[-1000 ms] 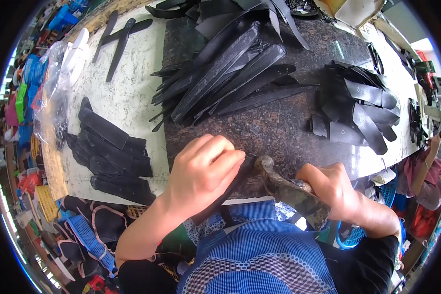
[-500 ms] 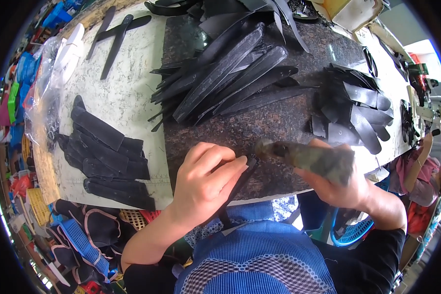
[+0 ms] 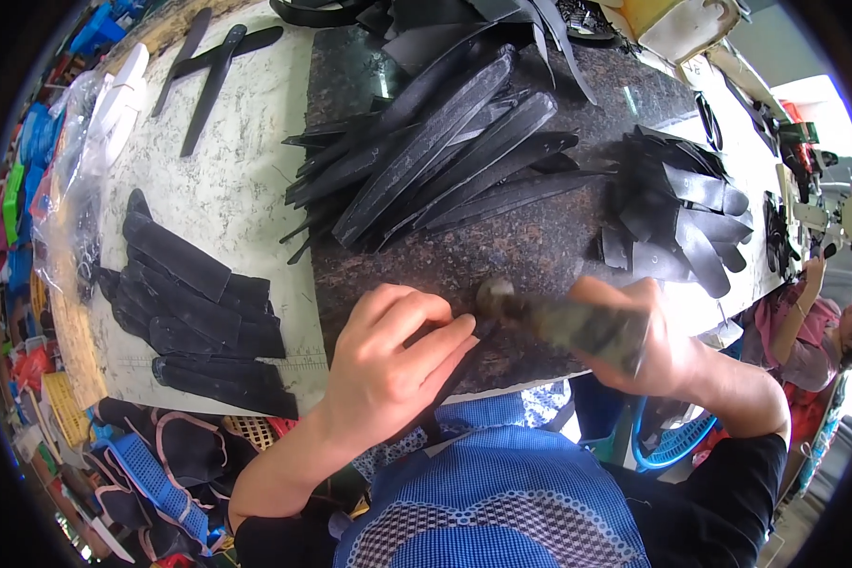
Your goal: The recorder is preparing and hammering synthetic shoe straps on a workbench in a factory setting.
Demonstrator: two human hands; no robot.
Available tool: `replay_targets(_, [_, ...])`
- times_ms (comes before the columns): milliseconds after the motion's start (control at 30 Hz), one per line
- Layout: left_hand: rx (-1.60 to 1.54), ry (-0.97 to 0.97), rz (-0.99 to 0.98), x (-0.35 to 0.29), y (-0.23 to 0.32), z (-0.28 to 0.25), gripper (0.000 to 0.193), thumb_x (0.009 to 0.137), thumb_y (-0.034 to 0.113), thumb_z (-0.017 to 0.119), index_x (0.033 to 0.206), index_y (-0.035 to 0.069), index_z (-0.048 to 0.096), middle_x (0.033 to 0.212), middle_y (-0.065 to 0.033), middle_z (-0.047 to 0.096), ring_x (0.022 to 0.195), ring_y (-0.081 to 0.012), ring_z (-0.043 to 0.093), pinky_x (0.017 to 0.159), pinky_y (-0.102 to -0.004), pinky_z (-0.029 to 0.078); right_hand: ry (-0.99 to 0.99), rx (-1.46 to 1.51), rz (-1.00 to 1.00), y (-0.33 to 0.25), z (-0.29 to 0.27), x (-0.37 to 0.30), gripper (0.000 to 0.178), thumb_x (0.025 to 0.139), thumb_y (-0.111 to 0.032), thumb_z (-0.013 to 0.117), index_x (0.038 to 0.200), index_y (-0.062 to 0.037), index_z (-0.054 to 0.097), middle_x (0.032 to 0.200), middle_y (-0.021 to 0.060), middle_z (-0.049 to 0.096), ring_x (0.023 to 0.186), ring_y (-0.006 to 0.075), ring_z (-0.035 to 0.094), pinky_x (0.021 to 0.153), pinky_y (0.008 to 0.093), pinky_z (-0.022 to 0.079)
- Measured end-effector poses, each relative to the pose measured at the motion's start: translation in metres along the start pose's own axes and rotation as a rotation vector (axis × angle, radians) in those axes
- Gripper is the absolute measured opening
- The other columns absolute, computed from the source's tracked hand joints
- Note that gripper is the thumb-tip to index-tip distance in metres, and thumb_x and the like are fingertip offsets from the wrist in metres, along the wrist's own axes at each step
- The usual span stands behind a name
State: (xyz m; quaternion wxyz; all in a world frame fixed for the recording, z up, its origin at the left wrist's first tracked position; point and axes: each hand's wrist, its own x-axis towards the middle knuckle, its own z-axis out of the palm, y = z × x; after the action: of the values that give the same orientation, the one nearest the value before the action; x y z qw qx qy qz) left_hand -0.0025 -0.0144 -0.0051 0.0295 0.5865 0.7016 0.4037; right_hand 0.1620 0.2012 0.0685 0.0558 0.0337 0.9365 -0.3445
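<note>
My left hand (image 3: 398,346) is closed in a pinch on the end of a black strip (image 3: 454,374), pressed down near the front edge of the dark speckled stone slab (image 3: 407,270). The strip runs toward my apron, and the hand hides part of it. My right hand (image 3: 648,341) grips a hammer (image 3: 577,327), smeared by motion. Its rounded pale end (image 3: 494,295) is just right of my left fingertips; whether it touches the strip I cannot tell. Beyond my hands lies a heap of long black strips (image 3: 426,161).
Shorter black pieces (image 3: 199,293) lie stacked on the white board at left. Another pile of black pieces (image 3: 677,208) rests at right. Crossed black strips (image 3: 220,76) and a plastic bag (image 3: 71,208) are at far left. A person (image 3: 800,331) sits at far right.
The hammer has moved left and its rounded end is closer to my left fingertips. My left hand keeps its pinch on the black strip. The view has shifted slightly.
</note>
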Motion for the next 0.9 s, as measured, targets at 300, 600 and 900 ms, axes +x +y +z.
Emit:
replay_targets(300, [0.039, -0.007, -0.045, -0.009, 0.014, 0.002, 0.027, 0.073, -0.005, 0.081, 0.099, 0.001, 0.078, 0.090, -0.0036, 0.065, 0.080, -0.0220, 0.063, 0.069, -0.0338, 0.053, 0.077, -0.076, -0.062, 0.005, 0.009, -0.008, 0.022, 0.089, -0.015, 0.076, 0.097, -0.0051, 0.058, 0.066, 0.0102, 0.064, 0.056, 0.0306, 0.069, 0.049, 0.0394, 0.051])
replay_targets(600, [-0.074, 0.010, -0.064, 0.009, 0.002, 0.003, 0.020, 0.071, -0.003, 0.084, 0.088, 0.005, 0.075, 0.083, -0.0043, 0.069, 0.072, -0.0227, 0.068, 0.064, -0.0341, 0.056, 0.224, -0.648, -0.184, 0.030, 0.012, -0.019, 0.027, 0.094, -0.006, 0.073, 0.119, 0.0012, 0.064, 0.074, 0.0105, 0.066, 0.059, 0.0210, 0.064, 0.053, 0.0362, 0.050])
replay_targets(900, [-0.029, -0.087, -0.029, 0.035, -0.011, -0.001, 0.027, 0.073, 0.005, 0.090, 0.098, 0.003, 0.080, 0.089, -0.0042, 0.065, 0.076, -0.0198, 0.062, 0.065, -0.0332, 0.053, 0.195, -0.052, 0.111, 0.018, 0.009, -0.017, 0.018, 0.086, -0.002, 0.073, 0.099, -0.0011, 0.061, 0.069, 0.0169, 0.061, 0.060, 0.0376, 0.069, 0.052, 0.0415, 0.052])
